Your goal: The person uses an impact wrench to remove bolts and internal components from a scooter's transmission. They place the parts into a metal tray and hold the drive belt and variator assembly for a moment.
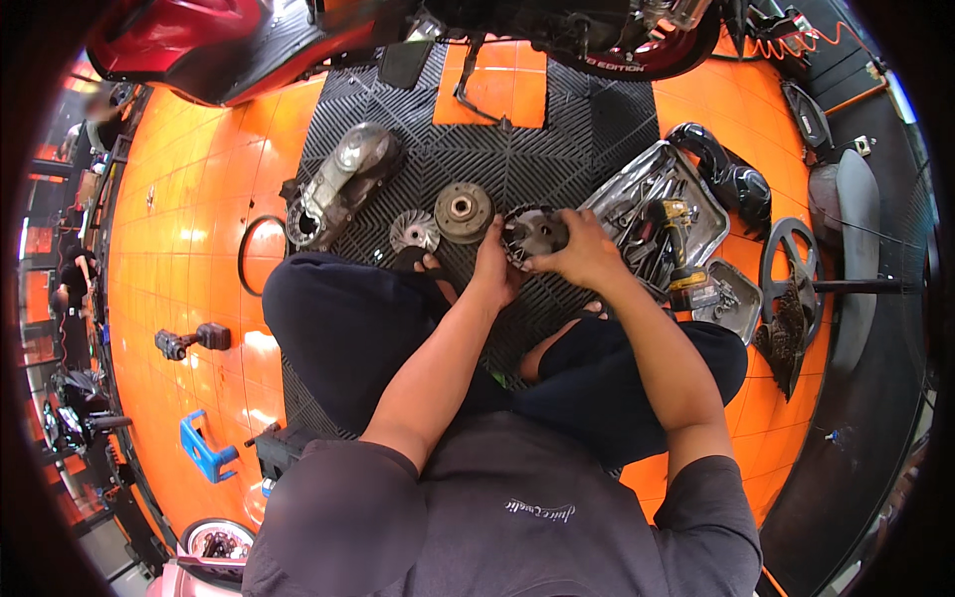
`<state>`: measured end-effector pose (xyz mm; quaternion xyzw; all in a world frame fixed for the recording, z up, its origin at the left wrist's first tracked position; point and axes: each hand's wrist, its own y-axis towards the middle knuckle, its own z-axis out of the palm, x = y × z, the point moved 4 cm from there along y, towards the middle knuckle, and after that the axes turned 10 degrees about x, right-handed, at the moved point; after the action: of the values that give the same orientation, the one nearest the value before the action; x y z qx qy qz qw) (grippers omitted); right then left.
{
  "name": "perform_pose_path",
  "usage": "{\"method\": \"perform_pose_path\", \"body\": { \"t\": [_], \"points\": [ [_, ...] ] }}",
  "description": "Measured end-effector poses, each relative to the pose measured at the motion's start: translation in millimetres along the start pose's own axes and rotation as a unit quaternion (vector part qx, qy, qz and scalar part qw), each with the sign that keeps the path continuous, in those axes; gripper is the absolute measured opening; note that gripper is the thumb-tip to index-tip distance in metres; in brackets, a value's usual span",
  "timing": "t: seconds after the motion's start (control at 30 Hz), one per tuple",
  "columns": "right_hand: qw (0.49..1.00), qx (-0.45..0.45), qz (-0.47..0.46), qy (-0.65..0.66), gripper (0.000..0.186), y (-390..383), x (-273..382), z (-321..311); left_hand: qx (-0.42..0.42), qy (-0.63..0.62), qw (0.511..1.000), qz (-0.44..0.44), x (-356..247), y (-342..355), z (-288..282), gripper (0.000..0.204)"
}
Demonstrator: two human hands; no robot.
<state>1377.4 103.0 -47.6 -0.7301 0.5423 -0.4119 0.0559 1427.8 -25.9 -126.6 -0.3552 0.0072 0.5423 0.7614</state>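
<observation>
Both my hands grip a dark round scooter variator (534, 235) with ribs and hollows on its upper face. My left hand (494, 264) wraps its left edge. My right hand (585, 249) holds the right edge, the thumb reaching over the near side. Just left of it, a round clutch pulley assembly (464, 211) with a central hub lies on the black mat. Beside that sits a silver finned fan pulley (414, 231), close to my foot. A long grey metal crankcase cover (345, 187) rests farther left.
A metal tray (686, 179) of wrenches and sockets, with a yellow cordless drill (673, 239) on it, stands at right beside a smaller tray (736, 298). A red motorbike (189, 50) spans the far side. An impact wrench (191, 340) and blue stool (204, 448) are left.
</observation>
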Motion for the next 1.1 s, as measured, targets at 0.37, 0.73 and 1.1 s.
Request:
{"method": "perform_pose_path", "body": {
  "t": [0.37,0.73,1.1],
  "points": [
    [0.998,0.057,0.0,0.033,0.077,28,-24,15,-0.028,0.149,0.988,0.028,5,17,-32,0.052],
    [0.991,0.09,-0.032,0.095,0.07,68,-56,81,-0.135,0.163,0.973,-0.093,28,46,-112,0.063],
    [0.976,0.171,0.105,0.088,0.066,103,-54,157,-0.242,0.39,0.882,-0.111,28,47,-190,0.06]
  ]
}}
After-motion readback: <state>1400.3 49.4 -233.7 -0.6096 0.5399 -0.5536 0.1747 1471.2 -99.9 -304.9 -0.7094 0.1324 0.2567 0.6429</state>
